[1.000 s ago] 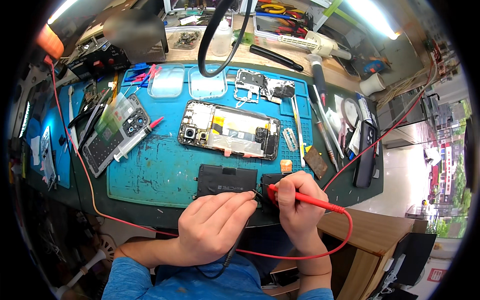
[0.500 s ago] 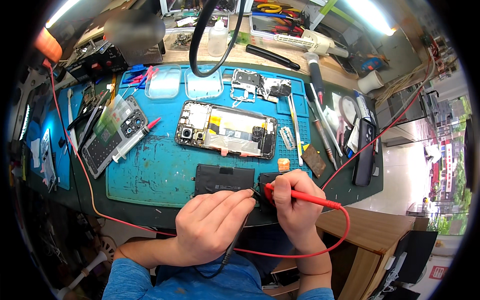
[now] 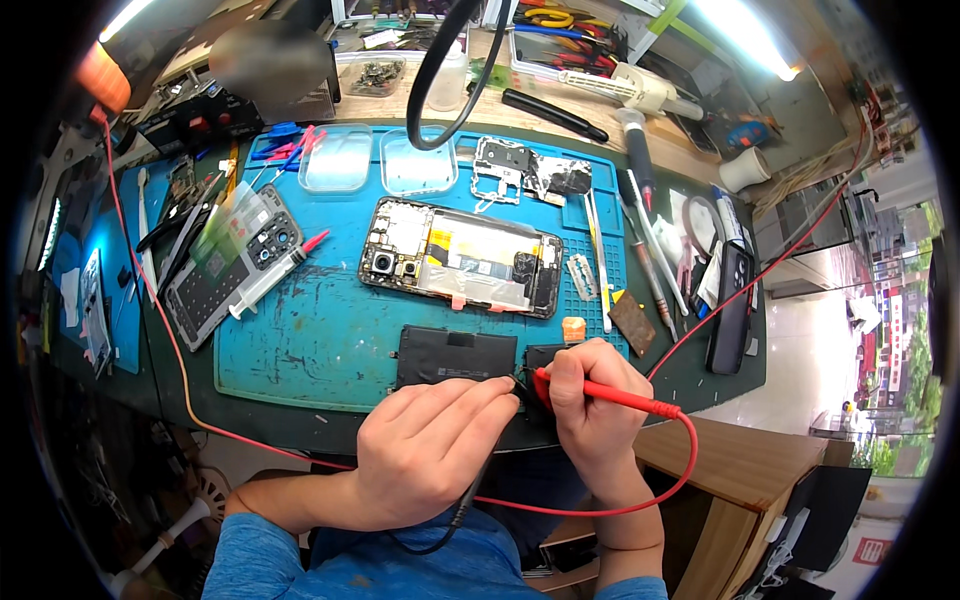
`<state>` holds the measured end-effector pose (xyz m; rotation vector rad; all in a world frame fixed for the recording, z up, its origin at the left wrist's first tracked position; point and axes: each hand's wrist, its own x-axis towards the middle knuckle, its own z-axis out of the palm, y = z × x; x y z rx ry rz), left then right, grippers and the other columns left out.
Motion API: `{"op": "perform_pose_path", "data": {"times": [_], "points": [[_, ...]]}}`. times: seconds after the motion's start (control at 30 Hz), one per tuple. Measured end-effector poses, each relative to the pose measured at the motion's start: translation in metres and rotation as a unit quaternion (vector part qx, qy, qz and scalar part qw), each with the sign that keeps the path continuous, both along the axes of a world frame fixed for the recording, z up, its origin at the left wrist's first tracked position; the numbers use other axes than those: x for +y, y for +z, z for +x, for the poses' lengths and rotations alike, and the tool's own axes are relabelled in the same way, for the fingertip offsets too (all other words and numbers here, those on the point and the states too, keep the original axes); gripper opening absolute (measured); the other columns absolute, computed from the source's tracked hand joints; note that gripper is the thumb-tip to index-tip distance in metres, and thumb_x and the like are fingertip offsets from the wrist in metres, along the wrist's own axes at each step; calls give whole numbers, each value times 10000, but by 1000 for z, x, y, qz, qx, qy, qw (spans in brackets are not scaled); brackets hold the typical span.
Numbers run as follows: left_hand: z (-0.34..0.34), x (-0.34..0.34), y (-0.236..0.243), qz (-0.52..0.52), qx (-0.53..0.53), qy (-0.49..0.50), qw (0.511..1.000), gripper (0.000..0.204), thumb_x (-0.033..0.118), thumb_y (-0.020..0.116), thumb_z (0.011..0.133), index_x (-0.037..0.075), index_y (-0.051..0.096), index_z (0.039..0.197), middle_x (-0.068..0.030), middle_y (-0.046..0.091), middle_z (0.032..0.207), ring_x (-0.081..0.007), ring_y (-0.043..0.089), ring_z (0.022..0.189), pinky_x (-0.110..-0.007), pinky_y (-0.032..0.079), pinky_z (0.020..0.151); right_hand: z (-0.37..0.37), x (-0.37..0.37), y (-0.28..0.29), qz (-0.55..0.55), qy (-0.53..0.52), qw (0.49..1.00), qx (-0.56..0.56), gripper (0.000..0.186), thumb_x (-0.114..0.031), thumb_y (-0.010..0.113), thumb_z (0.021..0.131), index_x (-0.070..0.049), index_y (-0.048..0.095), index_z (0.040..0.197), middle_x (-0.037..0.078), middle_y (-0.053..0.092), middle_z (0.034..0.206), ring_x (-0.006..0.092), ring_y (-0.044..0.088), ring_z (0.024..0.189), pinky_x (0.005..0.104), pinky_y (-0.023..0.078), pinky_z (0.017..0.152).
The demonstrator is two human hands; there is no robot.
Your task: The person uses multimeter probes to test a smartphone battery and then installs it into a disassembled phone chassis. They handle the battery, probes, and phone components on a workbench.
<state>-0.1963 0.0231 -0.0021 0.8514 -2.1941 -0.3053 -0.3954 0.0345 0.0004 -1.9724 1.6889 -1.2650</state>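
Note:
My left hand (image 3: 430, 440) is closed on a black test probe (image 3: 520, 386), whose lead hangs below the palm. In my right hand (image 3: 600, 415) is a red test probe (image 3: 625, 398), gripped between thumb and fingers. Both probe tips come close together over a second black battery pack (image 3: 544, 354), partly hidden by my right hand; whether they touch its contacts I cannot tell. Left of it, by my left fingertips, lies a flat black phone battery (image 3: 455, 355). Behind them an opened phone (image 3: 465, 258) rests on the blue work mat (image 3: 290, 350), its inside showing.
A phone back cover (image 3: 225, 260) with a syringe across it lies left. Two clear plastic boxes (image 3: 335, 160) and a metal shield plate (image 3: 505, 160) sit at the back. Tweezers (image 3: 598, 260), a black phone case (image 3: 730, 305) and tools lie right. A black cable loop (image 3: 415, 100) hangs overhead.
The whole view has shifted slightly, so the bench things appear a little further right. Both hands keep hold of their probes, with almost no movement.

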Motion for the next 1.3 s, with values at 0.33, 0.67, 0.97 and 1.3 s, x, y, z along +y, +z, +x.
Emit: {"op": "perform_pose_path", "data": {"times": [0.33,0.67,0.97,1.3], "points": [[3,1,2,11,-12,-2,1000,287,87,705,803,17,748,1077,-98,774,1130,-217,745,958,-322,562,751,3,1,2,17,-4,1000,-4,265,-161,716,1016,-29,646,797,94,646,704,217,605,593,348,478,560],[-5,3,19,4,30,-1,1000,259,8,796,788,29,726,1037,-95,787,1042,-282,752,884,-379,550,730,1,-1,-1,-5,-22,999,30,262,-213,730,1007,-73,646,803,108,639,686,293,669,601,398,515,545],[-5,4,11,-3,27,-4,1000,248,-4,787,799,27,717,1035,-97,782,1038,-287,745,894,-384,546,733,1,2,-6,12,-31,999,23,249,-174,703,1015,-26,654,820,124,659,734,300,684,657,381,533,609],[1,4,11,-4,15,-6,1000,271,33,785,812,38,724,1075,-99,776,1086,-283,741,938,-386,548,738,7,-3,-1,-17,-32,999,8,282,-144,703,1008,-28,597,774,168,599,701,351,646,617,426,497,560]]}}
